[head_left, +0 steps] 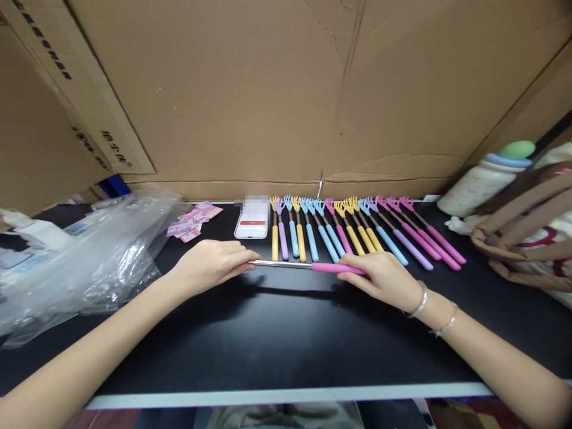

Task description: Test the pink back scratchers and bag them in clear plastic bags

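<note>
A pink back scratcher (333,267) with a metal rod is held level above the black table, stretched between my two hands. My left hand (214,262) is closed around the rod's left end, and its fingers hide the claw. The pink grip lies in my closed right hand (379,277), thumb along the near side. Just beyond my hands, a row of back scratchers (313,241) in yellow, purple, blue and pink lies with claws toward the cardboard and handles toward me.
Clear plastic bags (102,262) pile up at the left. Small pink-purple cards (196,219) and a phone (251,220) lie left of the row. At the right stand a white bottle (478,185) and a bag with brown straps (504,238). Tall cardboard (250,89) closes off the back.
</note>
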A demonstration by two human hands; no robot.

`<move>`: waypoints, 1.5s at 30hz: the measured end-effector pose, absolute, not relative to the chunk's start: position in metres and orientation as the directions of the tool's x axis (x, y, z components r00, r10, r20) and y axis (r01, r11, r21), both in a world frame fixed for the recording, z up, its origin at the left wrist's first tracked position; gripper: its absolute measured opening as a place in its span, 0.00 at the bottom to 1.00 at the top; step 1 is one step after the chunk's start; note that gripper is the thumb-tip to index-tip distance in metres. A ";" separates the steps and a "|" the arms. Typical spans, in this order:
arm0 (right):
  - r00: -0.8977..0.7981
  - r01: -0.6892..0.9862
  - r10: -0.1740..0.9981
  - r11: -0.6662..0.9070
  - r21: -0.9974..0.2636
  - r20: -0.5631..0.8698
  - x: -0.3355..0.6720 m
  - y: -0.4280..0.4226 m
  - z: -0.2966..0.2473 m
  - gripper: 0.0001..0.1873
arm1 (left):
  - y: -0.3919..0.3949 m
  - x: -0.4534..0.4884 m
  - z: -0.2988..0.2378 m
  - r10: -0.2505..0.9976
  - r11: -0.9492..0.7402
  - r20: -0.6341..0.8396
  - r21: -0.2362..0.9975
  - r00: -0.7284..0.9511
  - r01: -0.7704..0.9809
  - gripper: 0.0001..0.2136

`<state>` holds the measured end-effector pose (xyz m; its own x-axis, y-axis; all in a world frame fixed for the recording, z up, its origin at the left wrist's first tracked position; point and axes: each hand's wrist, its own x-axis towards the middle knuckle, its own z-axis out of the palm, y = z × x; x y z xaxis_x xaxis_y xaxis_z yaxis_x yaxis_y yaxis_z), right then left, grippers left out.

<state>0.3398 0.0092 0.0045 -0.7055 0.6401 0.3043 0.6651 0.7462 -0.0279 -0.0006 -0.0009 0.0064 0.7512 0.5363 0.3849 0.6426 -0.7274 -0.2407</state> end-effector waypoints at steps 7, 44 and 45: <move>-0.726 0.624 0.564 0.781 0.031 0.393 0.338 0.008 0.006 0.17 | -0.002 0.003 0.003 0.637 -0.734 0.257 -0.084 0.727 0.673 0.17; -0.424 0.648 0.803 0.592 -0.479 0.419 0.347 0.011 0.019 0.11 | 0.014 -0.027 0.027 0.882 -0.448 0.159 0.574 0.444 0.685 0.14; -0.413 0.635 0.815 0.577 -0.514 0.406 0.347 0.012 0.019 0.11 | 0.014 -0.026 0.027 0.883 -0.442 0.157 0.595 0.442 0.671 0.14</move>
